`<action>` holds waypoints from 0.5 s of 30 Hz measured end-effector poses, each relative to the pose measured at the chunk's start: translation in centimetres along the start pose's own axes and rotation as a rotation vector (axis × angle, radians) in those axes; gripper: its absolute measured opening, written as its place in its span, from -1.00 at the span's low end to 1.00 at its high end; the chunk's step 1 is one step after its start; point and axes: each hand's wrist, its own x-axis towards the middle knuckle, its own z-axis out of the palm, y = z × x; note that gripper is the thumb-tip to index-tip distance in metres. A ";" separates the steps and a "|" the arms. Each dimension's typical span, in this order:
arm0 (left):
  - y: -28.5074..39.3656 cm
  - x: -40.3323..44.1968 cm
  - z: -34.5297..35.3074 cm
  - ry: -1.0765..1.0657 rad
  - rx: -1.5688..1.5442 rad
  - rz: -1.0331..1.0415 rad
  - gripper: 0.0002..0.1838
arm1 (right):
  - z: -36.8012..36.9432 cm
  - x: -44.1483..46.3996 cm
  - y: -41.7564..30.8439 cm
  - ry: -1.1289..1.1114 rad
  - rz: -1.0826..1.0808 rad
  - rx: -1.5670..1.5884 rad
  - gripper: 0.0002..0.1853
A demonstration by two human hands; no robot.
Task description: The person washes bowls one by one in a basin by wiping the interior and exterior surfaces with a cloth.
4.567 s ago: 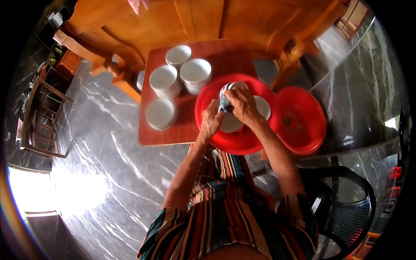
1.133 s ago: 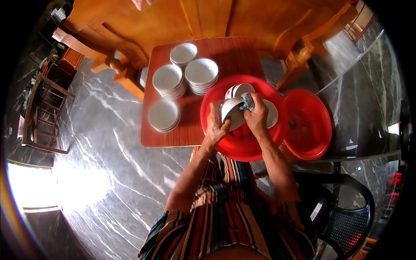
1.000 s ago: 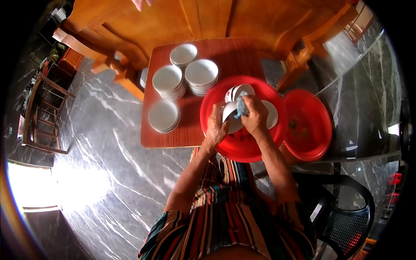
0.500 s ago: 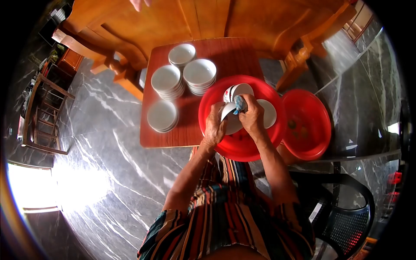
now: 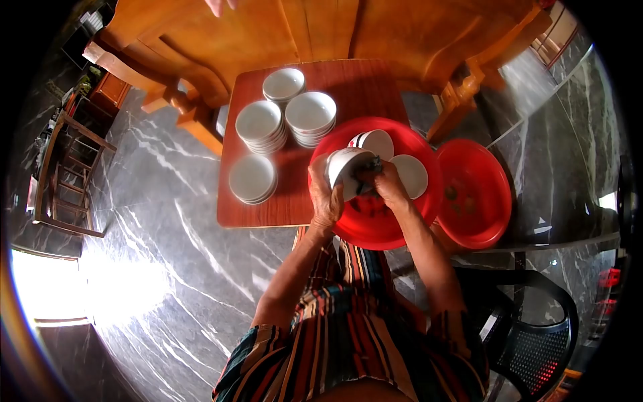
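Observation:
Over the red basin (image 5: 375, 240), my left hand (image 5: 325, 197) grips a white bowl (image 5: 343, 161) that is tipped on its side, its mouth facing right. My right hand (image 5: 388, 182) is closed on a cloth (image 5: 372, 165), dark in the shadow, pressed at the inside of that bowl. Two more white bowls lie in the basin: a patterned bowl (image 5: 376, 142) behind the hands and another bowl (image 5: 411, 175) at the right. Part of the cloth is hidden by my fingers and the bowl's rim.
Stacks of white bowls (image 5: 258, 122) and a short stack of white dishes (image 5: 252, 179) stand on the reddish wooden table (image 5: 295, 201). A second red basin (image 5: 477, 194) sits at the right. Behind is a wooden bench (image 5: 321, 30); a black chair (image 5: 542, 348) is at lower right.
The bowl in my left hand has turned, so its outer side now faces up and left. My right hand with the cloth has moved slightly down and right.

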 end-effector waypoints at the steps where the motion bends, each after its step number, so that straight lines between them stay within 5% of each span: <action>1: 0.2 0.1 0.0 0.000 -0.001 -0.001 -0.34 | 0.2 0.0 0.9 -0.044 0.137 0.058 -0.79; 6: 2.1 0.9 -0.2 0.060 0.026 -0.047 -0.47 | -0.8 -1.1 -4.3 -0.294 0.488 0.310 -0.74; 9: 2.7 1.1 -0.3 0.024 0.016 -0.070 -0.47 | -0.2 -1.3 -5.9 -0.224 0.468 0.448 -0.74; 15: 2.9 1.4 -0.3 -0.136 -0.065 -0.050 -0.39 | -1.3 -1.3 -9.5 0.130 -0.139 -0.001 -0.70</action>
